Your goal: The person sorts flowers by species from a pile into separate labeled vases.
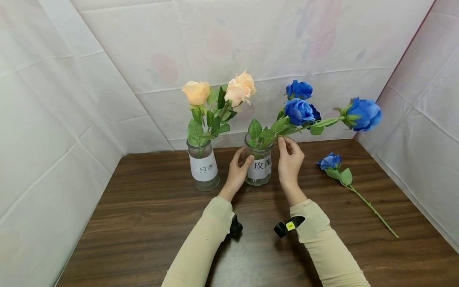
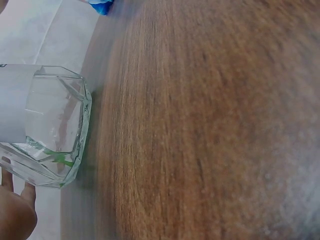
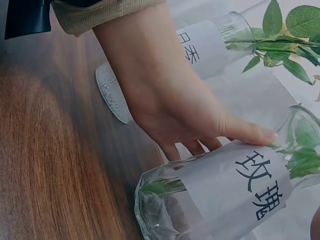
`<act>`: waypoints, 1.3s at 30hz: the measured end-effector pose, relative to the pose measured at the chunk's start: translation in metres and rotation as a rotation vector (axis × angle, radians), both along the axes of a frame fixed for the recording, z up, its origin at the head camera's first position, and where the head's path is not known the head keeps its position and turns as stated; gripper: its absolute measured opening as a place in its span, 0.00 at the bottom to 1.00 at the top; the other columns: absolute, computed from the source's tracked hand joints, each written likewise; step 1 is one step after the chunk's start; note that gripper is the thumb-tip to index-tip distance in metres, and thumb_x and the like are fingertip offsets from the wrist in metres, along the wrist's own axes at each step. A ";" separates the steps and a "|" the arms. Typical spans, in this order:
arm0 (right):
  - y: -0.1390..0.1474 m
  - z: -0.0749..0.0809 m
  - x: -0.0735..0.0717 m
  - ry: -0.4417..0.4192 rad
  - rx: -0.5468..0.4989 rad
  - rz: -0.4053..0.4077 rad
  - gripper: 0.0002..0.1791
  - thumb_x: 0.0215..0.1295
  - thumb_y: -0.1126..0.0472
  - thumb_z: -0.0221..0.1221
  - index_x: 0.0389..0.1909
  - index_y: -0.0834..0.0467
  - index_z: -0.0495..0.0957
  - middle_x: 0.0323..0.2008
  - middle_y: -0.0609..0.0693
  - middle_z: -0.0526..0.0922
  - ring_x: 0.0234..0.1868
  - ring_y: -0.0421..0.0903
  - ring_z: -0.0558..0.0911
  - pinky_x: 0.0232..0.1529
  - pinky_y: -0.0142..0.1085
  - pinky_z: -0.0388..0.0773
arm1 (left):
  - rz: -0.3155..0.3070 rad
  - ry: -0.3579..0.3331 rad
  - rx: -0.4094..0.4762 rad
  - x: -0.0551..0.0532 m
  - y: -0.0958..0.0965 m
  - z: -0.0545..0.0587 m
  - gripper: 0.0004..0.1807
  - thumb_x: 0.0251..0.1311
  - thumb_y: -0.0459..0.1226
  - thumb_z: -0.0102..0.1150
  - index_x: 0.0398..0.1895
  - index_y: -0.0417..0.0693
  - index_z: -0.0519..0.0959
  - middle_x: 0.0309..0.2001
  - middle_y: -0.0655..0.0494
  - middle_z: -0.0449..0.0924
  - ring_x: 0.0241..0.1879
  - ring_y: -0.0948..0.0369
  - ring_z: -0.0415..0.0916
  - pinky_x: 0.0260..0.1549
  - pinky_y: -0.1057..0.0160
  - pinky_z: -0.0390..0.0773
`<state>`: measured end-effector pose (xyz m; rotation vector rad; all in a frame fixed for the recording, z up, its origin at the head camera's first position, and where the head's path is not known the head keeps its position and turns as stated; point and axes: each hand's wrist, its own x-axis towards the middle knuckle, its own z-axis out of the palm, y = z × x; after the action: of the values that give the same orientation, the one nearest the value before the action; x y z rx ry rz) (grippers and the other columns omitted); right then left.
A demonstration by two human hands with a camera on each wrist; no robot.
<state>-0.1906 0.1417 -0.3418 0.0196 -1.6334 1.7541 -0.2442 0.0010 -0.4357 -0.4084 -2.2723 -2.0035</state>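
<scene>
My left hand [image 1: 235, 172] grips the left side of a clear glass vase [image 1: 259, 179] with a white paper label in dark characters; its thumb lies across the front. In the right wrist view, the fingers of this hand go behind the vase [image 3: 160, 220]. Several blue roses [image 1: 299, 111] stand in the vase, leaning right. At the vase's mouth, my right hand [image 1: 290, 161] pinches the stem of a blue rose [image 1: 363, 114] that tilts far out to the right. The left wrist view shows the vase's faceted base [image 2: 60, 125] with green stem ends inside.
Left of the gripped vase stands another labelled glass vase [image 1: 206, 184] holding peach roses [image 1: 240, 88]. A single blue rose [image 1: 329, 161] lies on the brown wooden table [image 1: 150, 223] at the right. Pale cloth walls [image 1: 107, 95] enclose the table behind and at both sides.
</scene>
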 end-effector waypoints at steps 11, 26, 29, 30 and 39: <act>0.002 0.002 -0.001 0.003 -0.053 0.007 0.14 0.65 0.70 0.64 0.46 0.76 0.78 0.32 0.49 0.84 0.38 0.41 0.80 0.44 0.36 0.73 | -0.006 0.001 0.014 0.000 0.000 0.001 0.29 0.74 0.43 0.52 0.74 0.46 0.62 0.71 0.42 0.63 0.70 0.46 0.59 0.66 0.42 0.60; 0.003 0.003 0.000 0.004 -0.065 0.025 0.14 0.70 0.67 0.59 0.48 0.76 0.78 0.31 0.42 0.85 0.38 0.41 0.82 0.41 0.33 0.71 | 0.010 -0.007 -0.008 0.001 0.001 0.002 0.29 0.74 0.47 0.52 0.74 0.50 0.62 0.71 0.46 0.64 0.70 0.50 0.60 0.66 0.46 0.61; 0.003 0.005 0.000 -0.008 -0.036 0.019 0.14 0.69 0.67 0.60 0.46 0.77 0.79 0.33 0.45 0.85 0.37 0.38 0.81 0.42 0.31 0.73 | -0.002 -0.011 -0.005 0.001 0.001 0.002 0.29 0.74 0.43 0.52 0.75 0.48 0.61 0.72 0.43 0.62 0.70 0.48 0.58 0.66 0.44 0.60; 0.003 0.005 0.000 -0.014 -0.019 0.015 0.14 0.69 0.67 0.61 0.45 0.77 0.80 0.34 0.49 0.86 0.37 0.38 0.80 0.42 0.31 0.74 | -0.007 -0.008 -0.002 0.005 0.000 0.008 0.29 0.74 0.43 0.52 0.74 0.46 0.61 0.71 0.42 0.62 0.70 0.47 0.59 0.66 0.43 0.60; 0.002 0.004 0.000 0.002 0.042 0.054 0.12 0.65 0.71 0.64 0.43 0.77 0.81 0.46 0.68 0.83 0.37 0.38 0.79 0.39 0.28 0.75 | -0.020 -0.023 0.000 0.004 -0.001 0.009 0.29 0.74 0.40 0.52 0.75 0.43 0.60 0.72 0.40 0.61 0.71 0.45 0.57 0.66 0.43 0.60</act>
<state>-0.1905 0.1440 -0.3379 0.0864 -1.6826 1.7591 -0.2398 0.0003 -0.4271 -0.4119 -2.2905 -2.0281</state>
